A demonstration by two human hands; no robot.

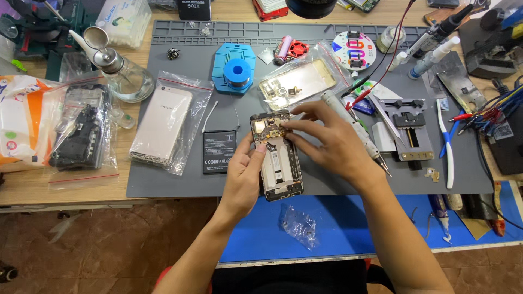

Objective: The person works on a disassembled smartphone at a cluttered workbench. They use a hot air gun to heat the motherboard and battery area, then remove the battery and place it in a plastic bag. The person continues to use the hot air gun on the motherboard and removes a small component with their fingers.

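An opened phone (277, 163) with its back cover off lies on the grey work mat (163, 185), its circuit board exposed at the top. My left hand (243, 177) grips the phone's left edge, thumb on its frame. My right hand (326, 139) reaches over the top of the phone, fingertips pinched on the board near the camera area. Whether a small part is between those fingertips cannot be told. A black battery (219, 151) lies just left of the phone.
A white phone in a clear bag (163, 126) and a bagged gold back cover (297, 83) lie on the mat. A blue solder spool (237, 73), glass dispenser bottle (122, 73), electric screwdriver (357, 130), tweezers (387, 117), toothbrush (447, 147), small vice (411, 128) and empty bag (298, 224) surround them.
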